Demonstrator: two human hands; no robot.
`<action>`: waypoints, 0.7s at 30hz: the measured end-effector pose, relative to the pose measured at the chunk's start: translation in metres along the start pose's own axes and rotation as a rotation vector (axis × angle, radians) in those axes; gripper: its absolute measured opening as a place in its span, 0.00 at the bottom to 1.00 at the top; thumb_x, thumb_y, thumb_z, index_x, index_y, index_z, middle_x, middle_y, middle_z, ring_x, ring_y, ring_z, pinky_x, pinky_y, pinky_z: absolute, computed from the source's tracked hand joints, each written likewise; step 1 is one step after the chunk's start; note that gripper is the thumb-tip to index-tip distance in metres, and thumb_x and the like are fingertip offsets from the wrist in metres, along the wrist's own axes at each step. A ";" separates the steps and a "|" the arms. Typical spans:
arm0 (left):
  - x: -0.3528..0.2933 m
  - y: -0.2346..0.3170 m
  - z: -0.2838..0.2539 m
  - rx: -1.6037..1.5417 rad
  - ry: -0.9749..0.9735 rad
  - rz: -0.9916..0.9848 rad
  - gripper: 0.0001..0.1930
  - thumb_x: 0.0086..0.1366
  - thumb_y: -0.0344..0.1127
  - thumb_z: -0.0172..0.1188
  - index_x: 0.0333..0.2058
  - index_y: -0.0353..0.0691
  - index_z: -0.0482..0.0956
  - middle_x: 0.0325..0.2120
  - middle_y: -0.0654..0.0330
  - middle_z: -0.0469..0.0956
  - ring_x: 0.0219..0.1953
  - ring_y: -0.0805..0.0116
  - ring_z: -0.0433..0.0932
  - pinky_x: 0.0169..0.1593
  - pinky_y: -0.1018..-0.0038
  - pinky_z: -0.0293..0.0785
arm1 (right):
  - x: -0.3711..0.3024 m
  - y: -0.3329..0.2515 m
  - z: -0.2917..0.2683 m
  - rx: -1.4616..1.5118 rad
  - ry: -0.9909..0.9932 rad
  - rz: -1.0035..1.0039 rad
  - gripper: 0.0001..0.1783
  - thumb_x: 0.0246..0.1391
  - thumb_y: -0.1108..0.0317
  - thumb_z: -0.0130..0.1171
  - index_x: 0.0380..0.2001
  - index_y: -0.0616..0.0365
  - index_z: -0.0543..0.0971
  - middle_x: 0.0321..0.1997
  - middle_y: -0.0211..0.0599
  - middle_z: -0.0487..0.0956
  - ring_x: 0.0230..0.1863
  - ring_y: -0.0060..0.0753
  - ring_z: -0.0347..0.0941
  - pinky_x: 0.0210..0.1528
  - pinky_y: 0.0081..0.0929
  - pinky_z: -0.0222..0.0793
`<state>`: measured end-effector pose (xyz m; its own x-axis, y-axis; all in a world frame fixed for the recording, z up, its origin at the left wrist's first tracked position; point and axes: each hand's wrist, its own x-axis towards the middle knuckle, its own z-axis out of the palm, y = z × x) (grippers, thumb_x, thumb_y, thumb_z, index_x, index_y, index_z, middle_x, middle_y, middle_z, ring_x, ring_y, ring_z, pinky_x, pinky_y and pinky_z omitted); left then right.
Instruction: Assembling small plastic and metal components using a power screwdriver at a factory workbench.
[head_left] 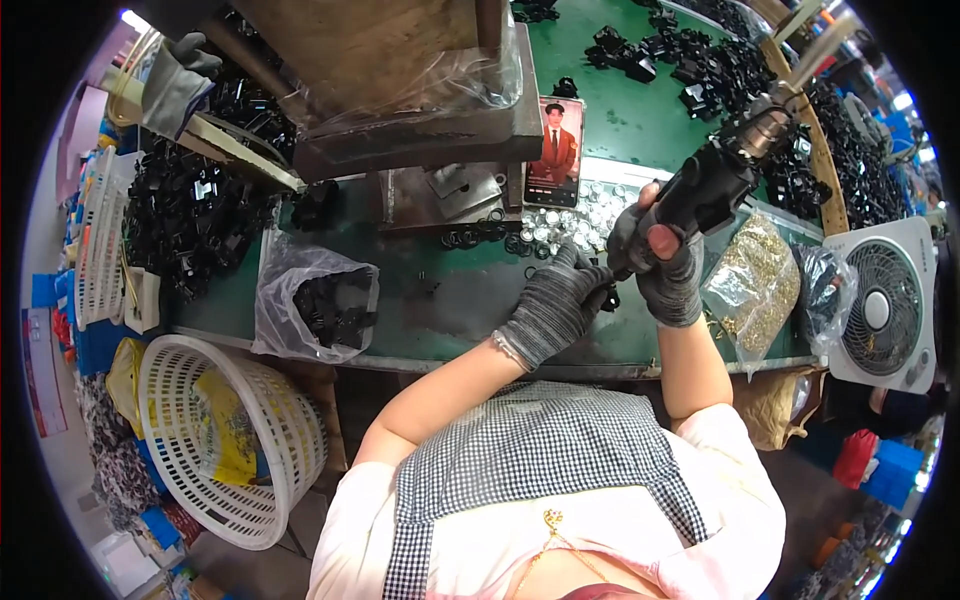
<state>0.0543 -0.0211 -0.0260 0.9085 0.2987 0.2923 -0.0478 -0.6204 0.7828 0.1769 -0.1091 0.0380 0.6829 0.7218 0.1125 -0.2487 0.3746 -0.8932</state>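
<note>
From my remote station I observe the right hand (665,265) with its fingers wrapped round a black power driver (705,190), tilted with its top toward the far right. The left hand (560,300) has its fingers narrow, pinching a small black part (611,299), mostly hidden, at the driver's lower end, above the green surface (430,325) and inboard of its near edge. Open room lies to the left, a bare strip reaching a clear bag (272,320) of black parts at that edge. Far side is tight: silver rings (570,232) lie just beyond the hands, before a phone (553,160). Right side is tight also: a bag of brass-coloured pieces (752,285) overhangs the near edge, with a fan (880,308) farther right.
</note>
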 end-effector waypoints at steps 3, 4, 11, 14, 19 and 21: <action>-0.001 0.000 -0.001 -0.054 -0.008 -0.026 0.13 0.55 0.32 0.63 0.40 0.46 0.82 0.33 0.49 0.73 0.30 0.53 0.77 0.35 0.64 0.76 | -0.003 -0.002 -0.001 0.010 -0.002 -0.011 0.31 0.40 0.52 0.72 0.41 0.53 0.66 0.19 0.26 0.66 0.19 0.25 0.64 0.22 0.24 0.61; -0.001 0.000 -0.002 -0.036 -0.007 -0.019 0.12 0.54 0.32 0.63 0.40 0.46 0.83 0.33 0.49 0.73 0.30 0.54 0.77 0.35 0.64 0.76 | -0.003 -0.002 -0.001 0.015 -0.003 -0.016 0.31 0.40 0.52 0.72 0.41 0.52 0.66 0.18 0.25 0.65 0.19 0.25 0.64 0.22 0.24 0.62; 0.002 -0.002 0.001 0.022 -0.029 -0.017 0.11 0.54 0.32 0.64 0.39 0.44 0.83 0.32 0.50 0.73 0.31 0.55 0.77 0.37 0.64 0.76 | -0.001 0.009 -0.007 0.009 -0.001 -0.002 0.32 0.40 0.49 0.73 0.40 0.52 0.67 0.17 0.24 0.64 0.19 0.26 0.64 0.22 0.24 0.61; 0.002 -0.002 -0.002 0.038 -0.044 -0.032 0.13 0.55 0.33 0.63 0.40 0.45 0.83 0.33 0.50 0.73 0.30 0.55 0.77 0.37 0.64 0.75 | -0.001 0.015 -0.014 0.003 -0.018 0.011 0.31 0.39 0.48 0.73 0.39 0.52 0.67 0.17 0.25 0.65 0.20 0.26 0.64 0.23 0.24 0.62; 0.000 0.001 -0.008 0.083 -0.051 -0.023 0.15 0.56 0.34 0.62 0.43 0.44 0.81 0.33 0.50 0.73 0.33 0.54 0.77 0.38 0.63 0.76 | 0.001 0.010 -0.020 -0.142 -0.001 0.005 0.31 0.40 0.48 0.73 0.40 0.53 0.70 0.21 0.26 0.68 0.21 0.26 0.65 0.24 0.24 0.63; -0.008 -0.005 -0.007 0.007 0.005 0.019 0.15 0.56 0.34 0.62 0.44 0.41 0.80 0.34 0.50 0.73 0.36 0.53 0.76 0.41 0.62 0.75 | -0.004 -0.014 0.001 0.019 -0.110 0.044 0.30 0.41 0.50 0.72 0.41 0.55 0.72 0.23 0.26 0.69 0.23 0.28 0.66 0.26 0.27 0.65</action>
<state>0.0447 -0.0151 -0.0282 0.9053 0.2908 0.3098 -0.0619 -0.6311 0.7732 0.1763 -0.1165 0.0502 0.5916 0.7969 0.1220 -0.2900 0.3515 -0.8901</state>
